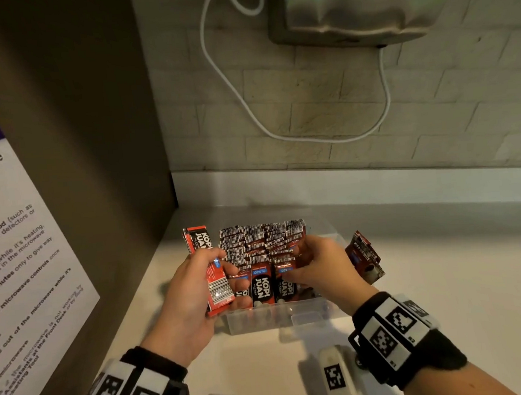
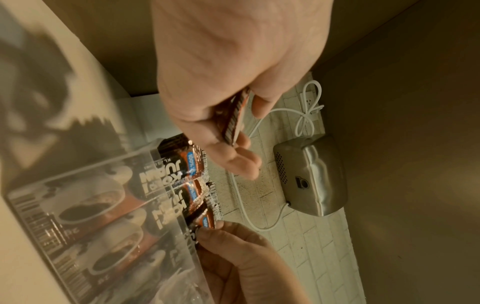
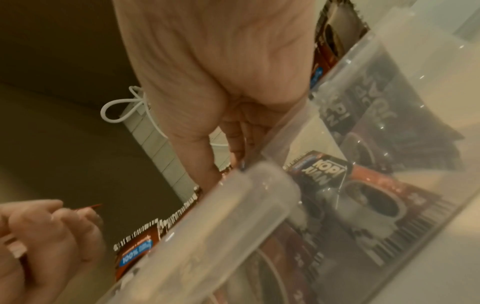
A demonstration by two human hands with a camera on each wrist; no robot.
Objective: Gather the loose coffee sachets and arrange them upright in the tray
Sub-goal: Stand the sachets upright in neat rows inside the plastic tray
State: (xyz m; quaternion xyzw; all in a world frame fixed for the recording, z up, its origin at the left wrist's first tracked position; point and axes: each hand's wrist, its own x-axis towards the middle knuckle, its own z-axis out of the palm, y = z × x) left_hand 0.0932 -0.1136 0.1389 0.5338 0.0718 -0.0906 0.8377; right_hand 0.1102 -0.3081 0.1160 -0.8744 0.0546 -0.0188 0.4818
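Note:
A clear plastic tray (image 1: 262, 320) stands on the white counter, packed with upright red-and-black Kopi Juan sachets (image 1: 261, 286) in rows. My left hand (image 1: 211, 279) hovers at the tray's left edge and grips a small stack of sachets (image 1: 206, 257); the left wrist view shows that stack (image 2: 235, 117) edge-on between thumb and fingers. My right hand (image 1: 298, 264) reaches into the right row, thumb in front and fingers behind, pinching the front sachets (image 2: 206, 223) by their tops. A few loose sachets (image 1: 365, 256) lean just right of the tray, behind my right hand.
A brown cabinet side (image 1: 99, 147) with a printed notice (image 1: 17, 247) walls off the left. On the brick wall behind hang a metal appliance (image 1: 359, 5) and a looping white cable (image 1: 279, 133). The white counter (image 1: 461, 275) stretches to the right.

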